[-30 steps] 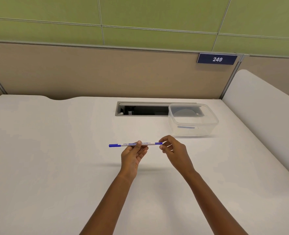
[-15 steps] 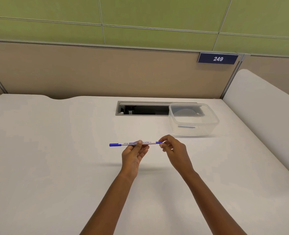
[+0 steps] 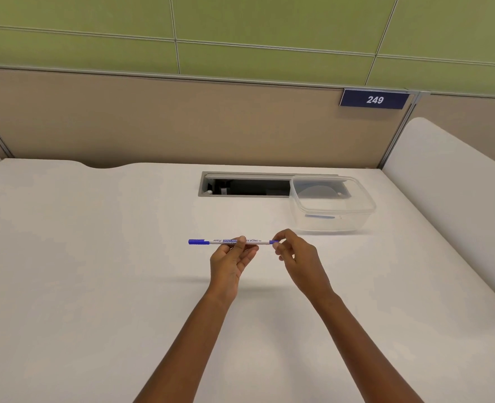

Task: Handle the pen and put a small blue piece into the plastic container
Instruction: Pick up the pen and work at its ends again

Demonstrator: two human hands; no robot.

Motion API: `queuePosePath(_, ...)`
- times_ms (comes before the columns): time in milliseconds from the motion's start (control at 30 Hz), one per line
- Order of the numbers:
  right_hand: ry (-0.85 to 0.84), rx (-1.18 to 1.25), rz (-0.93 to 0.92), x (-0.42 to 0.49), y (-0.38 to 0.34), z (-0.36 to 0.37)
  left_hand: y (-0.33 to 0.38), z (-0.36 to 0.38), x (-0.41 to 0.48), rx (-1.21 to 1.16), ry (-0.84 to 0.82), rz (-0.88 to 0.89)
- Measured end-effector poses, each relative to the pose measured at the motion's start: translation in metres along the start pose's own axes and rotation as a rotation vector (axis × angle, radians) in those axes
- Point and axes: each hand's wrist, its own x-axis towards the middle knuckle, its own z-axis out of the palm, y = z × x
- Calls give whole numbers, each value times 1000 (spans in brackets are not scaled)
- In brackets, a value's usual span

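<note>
A thin white whiteboard pen (image 3: 217, 242) with a blue cap at its left end is held level above the white desk. My left hand (image 3: 231, 260) pinches its barrel near the middle. My right hand (image 3: 295, 258) pinches the small blue piece (image 3: 273, 242) at the pen's right end between thumb and fingertips. A clear plastic container (image 3: 332, 203) stands open on the desk beyond my right hand, with a blue mark showing through its front wall.
A rectangular cable slot (image 3: 245, 186) is cut into the white desk (image 3: 95, 271) just left of the container. A beige partition with a "249" sign (image 3: 374, 98) backs the desk. A white rounded divider (image 3: 450, 175) rises along the right side.
Both hands and the pen have risen very slightly; the grip looks the same.
</note>
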Motion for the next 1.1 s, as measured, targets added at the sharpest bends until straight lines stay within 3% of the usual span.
queuePosePath(200, 65, -14, -22, 3, 3, 1, 2, 5, 0, 2, -33, 13)
queuePosePath(433, -33, 174, 201, 10, -3, 3, 4, 6, 1, 20, -30, 26)
queuePosePath(733, 60, -103, -95, 2, 0, 3, 6, 4, 0, 20, -42, 28)
queuePosePath(867, 44, 22, 21, 6, -1, 5, 6, 7, 0, 52, -58, 37)
queuePosePath(1000, -46, 328, 216, 13, -8, 4, 7, 8, 1, 60, -57, 51)
queuePosePath(1100, -35, 147, 144, 10, -9, 5, 7, 7, 0, 42, -42, 61)
